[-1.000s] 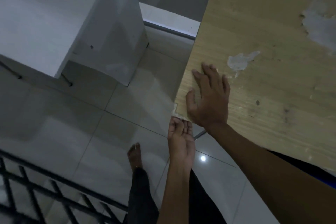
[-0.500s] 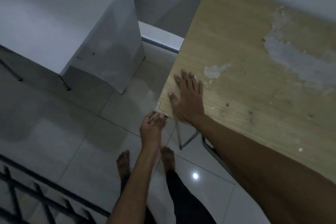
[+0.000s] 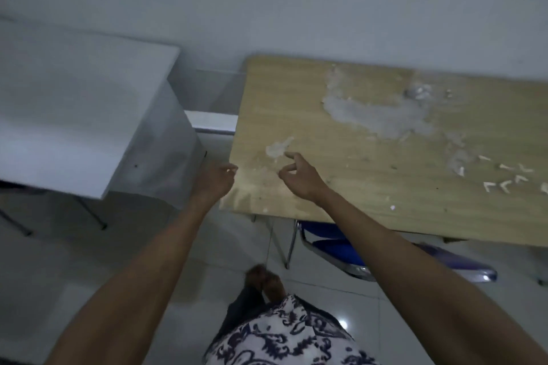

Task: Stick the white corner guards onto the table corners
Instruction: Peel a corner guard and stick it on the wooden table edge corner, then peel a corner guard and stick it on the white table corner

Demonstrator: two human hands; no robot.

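left hand (image 3: 215,179), right hand (image 3: 298,175) loosely curled, empty | blue chair (image 3: 335,241) (under table (image 3: 370,187))

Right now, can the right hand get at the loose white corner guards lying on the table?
Probably yes. The right hand is over the wooden table, and only bare tabletop shows between it and the white corner guards farther right.

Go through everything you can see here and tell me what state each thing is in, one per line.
left hand: fingers loosely curled, beside the table's left edge, holding nothing visible
right hand: above the tabletop, fingers loosely curled, empty
wooden table: surface worn, with pale peeled patches
corner guards: loose, scattered on the table's right side
blue chair: tucked partly under the table
white table: standing left of the wooden one
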